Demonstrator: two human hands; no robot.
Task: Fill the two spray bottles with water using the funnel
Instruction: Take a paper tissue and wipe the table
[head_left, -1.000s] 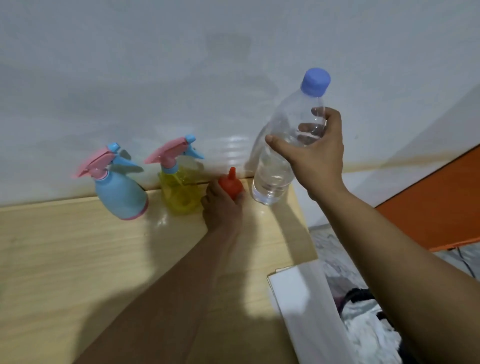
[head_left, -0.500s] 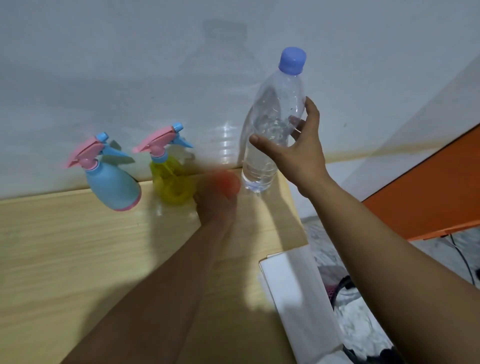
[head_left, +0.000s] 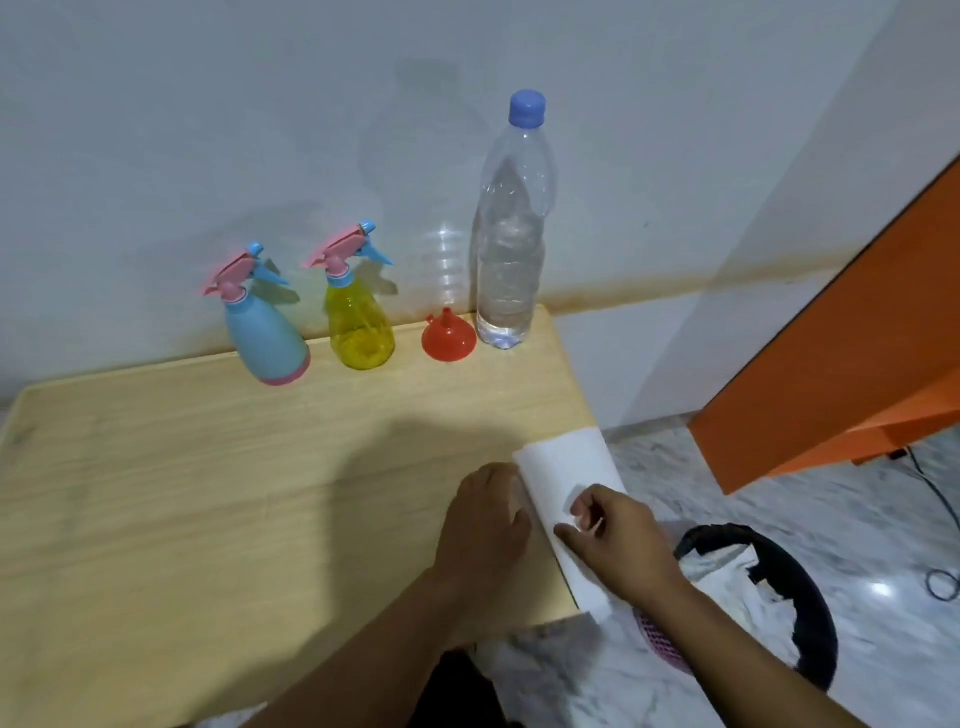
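Along the back of the wooden table (head_left: 182, 493) stand a blue spray bottle (head_left: 267, 338) and a yellow spray bottle (head_left: 359, 327), both with pink trigger heads. To their right a red funnel (head_left: 448, 336) lies mouth down, spout up. A tall clear water bottle (head_left: 511, 234) with a blue cap stands upright beside it, partly full. My left hand (head_left: 485, 525) rests on the table at the left edge of a white paper sheet (head_left: 566, 483). My right hand (head_left: 615, 535) lies on that sheet, fingers curled on it.
The white sheet hangs over the table's right edge. Below it on the marble floor sits a basket (head_left: 769, 597) with a dark rim and a white bag inside. An orange panel (head_left: 841, 353) leans at the right. A grey wall backs the table.
Both hands have left the funnel and the water bottle and come back to the white sheet at the near right. The bottle and funnel now stand alone.
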